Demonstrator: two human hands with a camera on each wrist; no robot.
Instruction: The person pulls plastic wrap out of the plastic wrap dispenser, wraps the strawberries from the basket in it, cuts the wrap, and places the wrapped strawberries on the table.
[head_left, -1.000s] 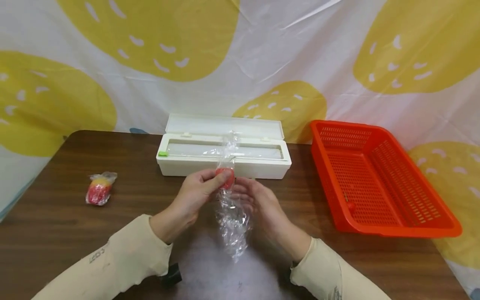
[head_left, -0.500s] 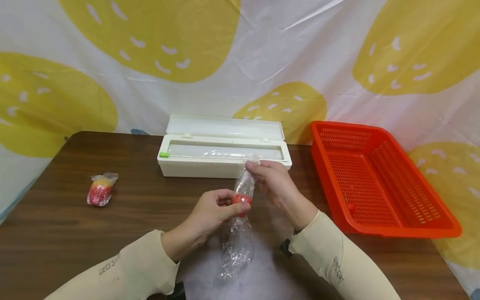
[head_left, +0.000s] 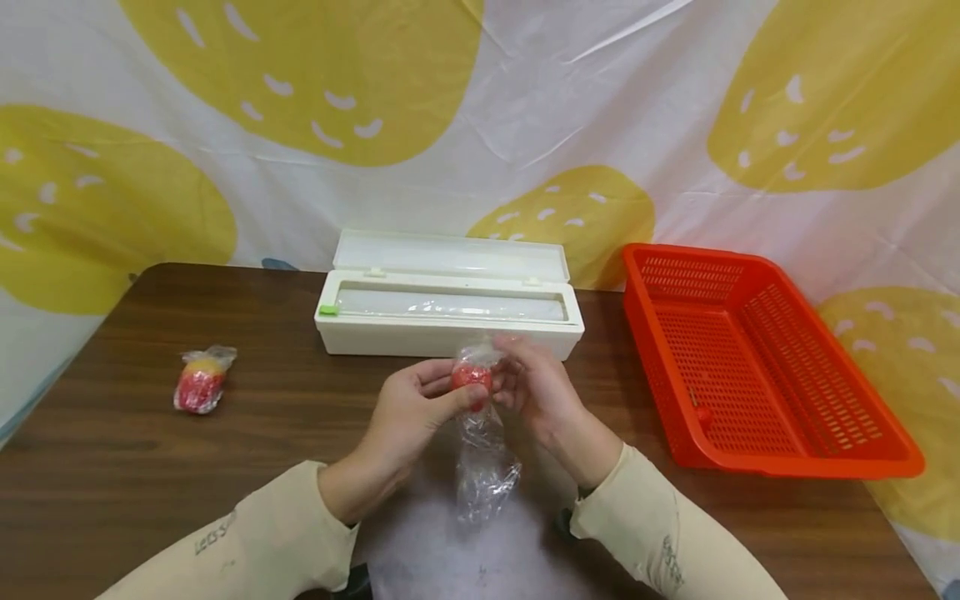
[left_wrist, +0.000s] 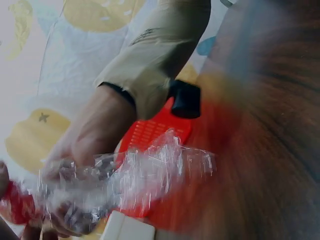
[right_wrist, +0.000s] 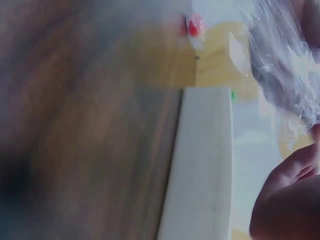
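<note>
In the head view a small red fruit [head_left: 471,377] is wrapped in clear plastic wrap [head_left: 483,483], whose loose crumpled tail hangs toward the person. The left hand [head_left: 405,417] grips the fruit, thumb on the near side and fingers behind it. At the fruit's upper right, the right hand [head_left: 543,404] pinches the short end of the wrap, its other fingers curled beneath. The left wrist view, partly blurred, has the red fruit [left_wrist: 17,202] at the lower left and the wrap's tail [left_wrist: 150,172] across the middle. Most of the right hand [right_wrist: 285,205] falls outside the right wrist view.
Behind the hands stands a white wrap dispenser [head_left: 450,340], lid raised, its roll [head_left: 450,304] exposed and a green slider [head_left: 328,310] at its left. A red basket [head_left: 750,458] at right holds a small red fruit [head_left: 702,417]. A wrapped red-and-yellow fruit [head_left: 200,385] lies at left.
The left hand has shifted right with the fruit. The right hand took the wrap's upper end, drew it up and right, then came back down beside the fruit; that end now looks shorter.
</note>
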